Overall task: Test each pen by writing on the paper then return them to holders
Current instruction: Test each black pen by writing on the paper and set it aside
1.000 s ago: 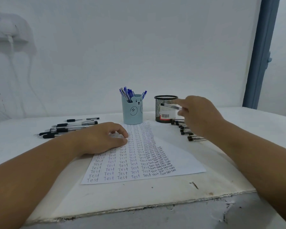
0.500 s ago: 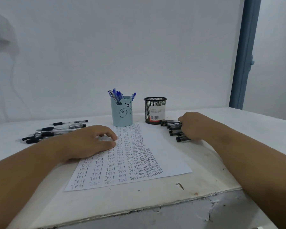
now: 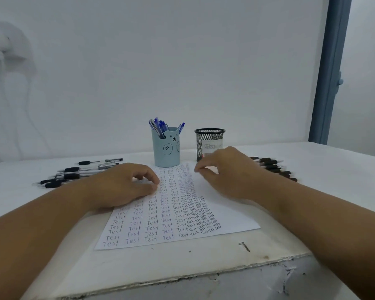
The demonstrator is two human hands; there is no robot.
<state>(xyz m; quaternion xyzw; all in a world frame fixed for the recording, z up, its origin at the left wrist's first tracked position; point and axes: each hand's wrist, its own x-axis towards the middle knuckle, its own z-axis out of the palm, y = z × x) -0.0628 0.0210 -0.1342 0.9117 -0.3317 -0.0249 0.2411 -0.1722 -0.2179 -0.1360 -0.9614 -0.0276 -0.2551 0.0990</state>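
Observation:
A white paper (image 3: 225, 215) filled with rows of the word "Test" lies in front of me. My left hand (image 3: 121, 187) rests on its upper left part, fingers loosely curled, holding nothing. My right hand (image 3: 230, 172) hovers over the paper's upper right, just in front of the black mesh holder (image 3: 210, 137); thumb and fingertips are drawn together, and whether a pen sits between them is hidden. The blue bear holder (image 3: 167, 150) holds several blue pens (image 3: 160, 126). Black-grip pens lie in a left pile (image 3: 74, 173) and a right pile (image 3: 273, 167).
The white table (image 3: 333, 169) ends in a chipped front edge (image 3: 182, 278) close to me. A small dark nail (image 3: 245, 246) lies near the paper's lower right corner. A white wall stands behind, with a blue door frame (image 3: 331, 72) at the right.
My right hand went from the mesh holder, where it held a pen, to the right pile, and has now swung left over the paper. The left hand stayed put.

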